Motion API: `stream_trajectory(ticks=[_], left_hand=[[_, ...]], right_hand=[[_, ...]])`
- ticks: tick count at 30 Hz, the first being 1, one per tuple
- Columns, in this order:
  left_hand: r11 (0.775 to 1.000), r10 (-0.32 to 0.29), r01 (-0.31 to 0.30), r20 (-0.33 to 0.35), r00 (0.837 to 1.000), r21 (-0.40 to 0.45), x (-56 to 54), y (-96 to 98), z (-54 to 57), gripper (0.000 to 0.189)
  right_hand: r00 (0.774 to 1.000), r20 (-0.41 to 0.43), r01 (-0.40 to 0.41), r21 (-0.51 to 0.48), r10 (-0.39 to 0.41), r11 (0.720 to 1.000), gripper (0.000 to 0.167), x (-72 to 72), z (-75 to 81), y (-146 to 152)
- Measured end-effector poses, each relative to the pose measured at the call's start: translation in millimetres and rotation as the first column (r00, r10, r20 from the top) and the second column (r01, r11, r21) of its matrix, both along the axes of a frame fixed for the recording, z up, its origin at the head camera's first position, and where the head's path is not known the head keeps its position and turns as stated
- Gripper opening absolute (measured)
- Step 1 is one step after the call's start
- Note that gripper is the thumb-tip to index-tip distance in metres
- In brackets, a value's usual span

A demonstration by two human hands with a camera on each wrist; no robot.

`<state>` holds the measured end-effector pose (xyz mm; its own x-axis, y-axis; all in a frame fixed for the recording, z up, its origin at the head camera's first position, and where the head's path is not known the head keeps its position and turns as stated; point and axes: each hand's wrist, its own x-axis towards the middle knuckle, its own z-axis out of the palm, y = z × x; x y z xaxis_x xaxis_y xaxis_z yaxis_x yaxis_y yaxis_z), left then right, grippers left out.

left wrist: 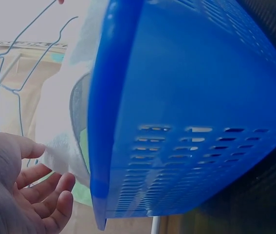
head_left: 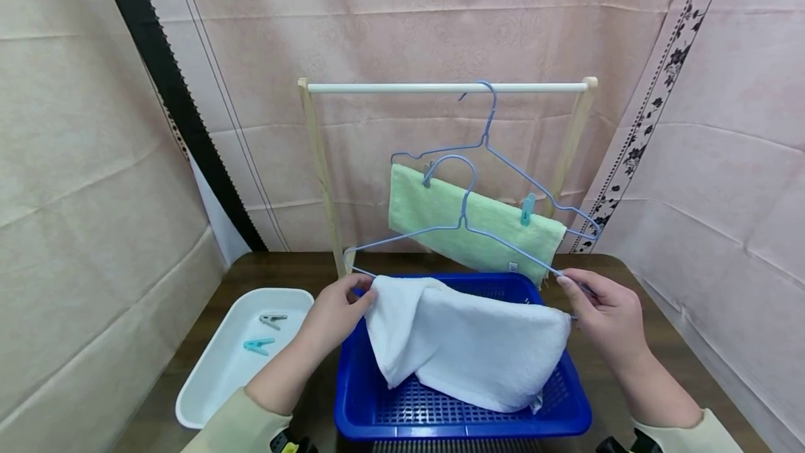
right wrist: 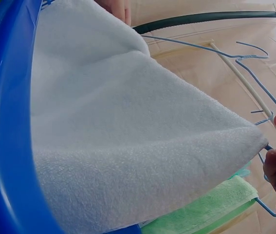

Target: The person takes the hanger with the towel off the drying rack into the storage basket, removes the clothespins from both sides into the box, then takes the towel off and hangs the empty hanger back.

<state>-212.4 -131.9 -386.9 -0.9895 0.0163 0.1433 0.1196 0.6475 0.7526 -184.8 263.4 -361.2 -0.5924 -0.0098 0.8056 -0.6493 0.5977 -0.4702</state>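
A white towel (head_left: pixel 472 344) hangs folded over the lower bar of a blue wire hanger (head_left: pixel 466 208), above a blue basket (head_left: pixel 465 431). My left hand (head_left: pixel 336 310) pinches the towel's upper left corner by the bar; in the left wrist view its thumb and fingers (left wrist: pixel 35 178) are at the towel edge. At the other end, my right hand (head_left: pixel 606 310) grips the hanger's right corner, just beyond the towel's edge. The towel's lower part hangs down inside the basket's outline.
Behind, a second blue hanger (head_left: pixel 487 128) hangs from a rack's rod (head_left: pixel 390 88), with a green towel (head_left: pixel 411 205) clipped by a grey clothespin (head_left: pixel 428 173) and a teal clothespin (head_left: pixel 527 208). On the left, a white tray (head_left: pixel 201 390) holds two more clothespins (head_left: pixel 258 346).
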Motion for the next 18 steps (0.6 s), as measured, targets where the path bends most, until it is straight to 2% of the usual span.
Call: stream_trajectory(ticks=[9, 18], left_hand=[[1.0, -0.009, 0.009, 0.014, 1.0, -0.004, -0.6, 1.9, -0.2, 0.025], [1.0, -0.013, 0.013, 0.011, 1.0, 0.008, 0.8, 3.1, -0.8, 0.022]], right_hand=[[1.0, -0.016, -0.028, -0.016, 0.027, 0.999, 0.024, -1.5, -3.0, 1.0], [1.0, 0.002, -0.021, -0.002, 0.021, 1.0, 0.02, 1.7, -0.1, 0.4]])
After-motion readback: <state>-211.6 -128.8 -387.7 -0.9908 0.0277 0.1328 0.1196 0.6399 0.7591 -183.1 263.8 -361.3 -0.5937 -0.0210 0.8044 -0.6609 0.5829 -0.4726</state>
